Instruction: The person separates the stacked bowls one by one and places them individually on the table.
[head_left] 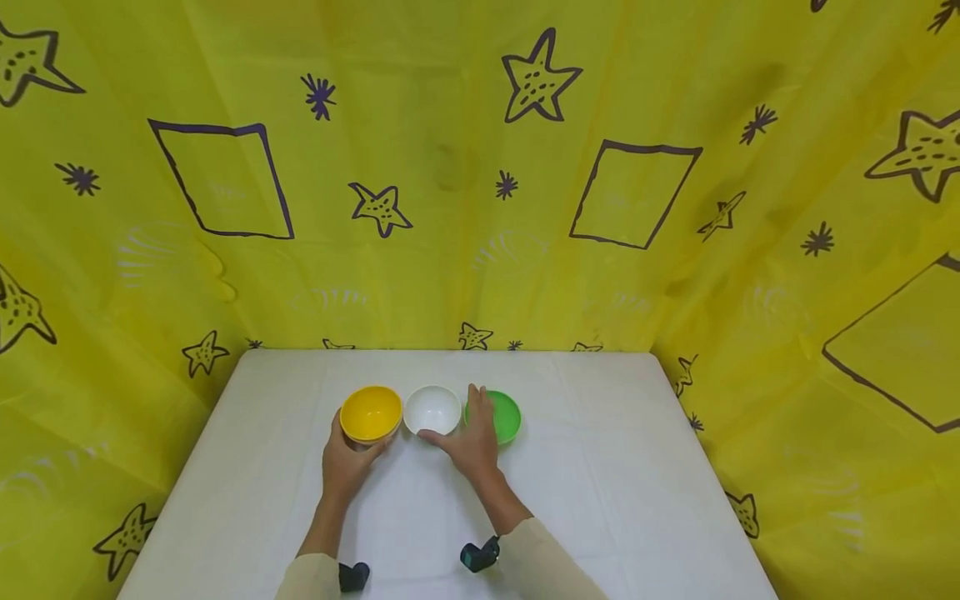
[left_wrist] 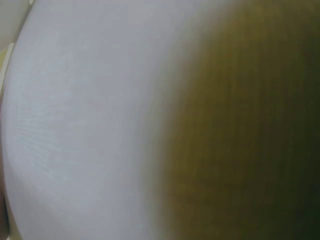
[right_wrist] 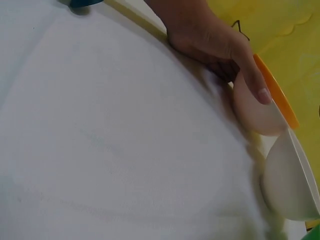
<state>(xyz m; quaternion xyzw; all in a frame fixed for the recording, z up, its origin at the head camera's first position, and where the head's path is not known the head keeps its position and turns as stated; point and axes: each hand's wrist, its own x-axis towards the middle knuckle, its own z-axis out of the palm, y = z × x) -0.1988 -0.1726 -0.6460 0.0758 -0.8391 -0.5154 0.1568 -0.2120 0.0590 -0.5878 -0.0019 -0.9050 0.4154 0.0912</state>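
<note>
On the white table stand three bowls in a row. My left hand [head_left: 347,467] grips the yellow bowl [head_left: 371,414] at the left end, its thumb against the near side. In the right wrist view, a pale outer side shows beneath the bowl's orange-yellow rim [right_wrist: 276,91]; I cannot tell if two bowls are nested there. The white bowl [head_left: 432,408] is in the middle, close beside it. Over the gap between the white bowl and the green bowl [head_left: 507,418] is my right hand [head_left: 474,446], fingers extended and thumb spread toward the white bowl's near rim. Its fingers partly hide the green bowl.
The white table [head_left: 600,483] reaches back to a yellow curtain [head_left: 450,275] printed with stars and frames, which also hangs at both sides. Dark wrist devices [head_left: 480,554] sit at both sleeves. The left wrist view is mostly tabletop and a dark yellowish blur.
</note>
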